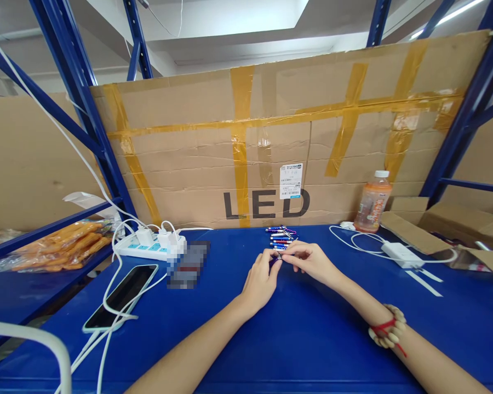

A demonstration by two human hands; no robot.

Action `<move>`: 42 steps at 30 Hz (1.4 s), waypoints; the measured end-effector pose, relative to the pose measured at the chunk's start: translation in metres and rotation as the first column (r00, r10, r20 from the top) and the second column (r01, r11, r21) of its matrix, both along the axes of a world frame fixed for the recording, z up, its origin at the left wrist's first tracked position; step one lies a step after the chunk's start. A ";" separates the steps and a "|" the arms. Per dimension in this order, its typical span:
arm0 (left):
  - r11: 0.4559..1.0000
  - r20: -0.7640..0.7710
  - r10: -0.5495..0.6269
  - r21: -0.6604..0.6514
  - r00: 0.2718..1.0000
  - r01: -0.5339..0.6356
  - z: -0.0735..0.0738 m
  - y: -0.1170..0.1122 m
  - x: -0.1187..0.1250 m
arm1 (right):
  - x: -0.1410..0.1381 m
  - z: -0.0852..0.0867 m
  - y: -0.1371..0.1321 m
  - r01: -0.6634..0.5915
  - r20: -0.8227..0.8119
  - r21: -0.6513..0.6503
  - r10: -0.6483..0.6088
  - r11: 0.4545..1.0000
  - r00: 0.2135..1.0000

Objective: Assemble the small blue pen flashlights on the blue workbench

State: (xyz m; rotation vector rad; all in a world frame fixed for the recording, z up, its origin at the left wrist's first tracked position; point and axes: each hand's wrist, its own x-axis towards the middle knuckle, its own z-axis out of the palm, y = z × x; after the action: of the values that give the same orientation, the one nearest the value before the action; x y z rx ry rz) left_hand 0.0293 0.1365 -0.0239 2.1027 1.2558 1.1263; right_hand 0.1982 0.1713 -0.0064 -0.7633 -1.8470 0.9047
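My left hand [262,280] is closed, thumb and fingers pinching a small dark purple-blue tube [274,259] mostly covered by the fingertips. Against it, the fingertips of my right hand [310,260] pinch its shiny metal end; the exact part is too small to make out. Just beyond both hands lies a row of several slim, shiny pen-like tubes [280,237] in blue, purple, red and silver, with small metal rings or clips at their right ends.
Left on the blue tabletop [296,350] are a white power strip [127,249], a phone [121,298] with white cables across it, and a blurred dark object [191,265]. At right stand an orange drink bottle [372,205], a white adapter [401,255] and an open carton [460,235]. Cardboard [197,158] walls the back.
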 end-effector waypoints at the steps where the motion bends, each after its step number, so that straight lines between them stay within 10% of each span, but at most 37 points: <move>1: 1.000 0.019 -0.009 -0.004 1.000 0.010 -0.001 0.000 0.000 | 0.000 0.000 0.000 -0.003 -0.001 0.002 0.003 1.000 1.000; 17: 0.983 -0.017 -0.186 -0.009 0.982 0.186 -0.001 0.002 -0.006 | 0.003 -0.006 0.001 -0.048 0.001 0.018 0.048 0.999 0.999; 29: 0.993 -0.160 -0.068 0.084 0.985 0.083 -0.004 0.001 -0.007 | -0.002 -0.006 -0.004 0.055 0.150 0.059 -0.064 0.997 0.987; 42: 0.979 -0.267 0.066 0.202 0.961 -0.011 0.003 -0.005 -0.005 | -0.009 -0.003 -0.009 0.082 0.156 -0.345 -0.029 0.935 0.987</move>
State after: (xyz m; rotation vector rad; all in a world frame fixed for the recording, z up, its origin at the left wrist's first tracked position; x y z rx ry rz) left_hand 0.0243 0.1318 -0.0213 2.4610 1.3598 1.0421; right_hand 0.1897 0.1619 -0.0096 -1.1241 -1.8014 1.1868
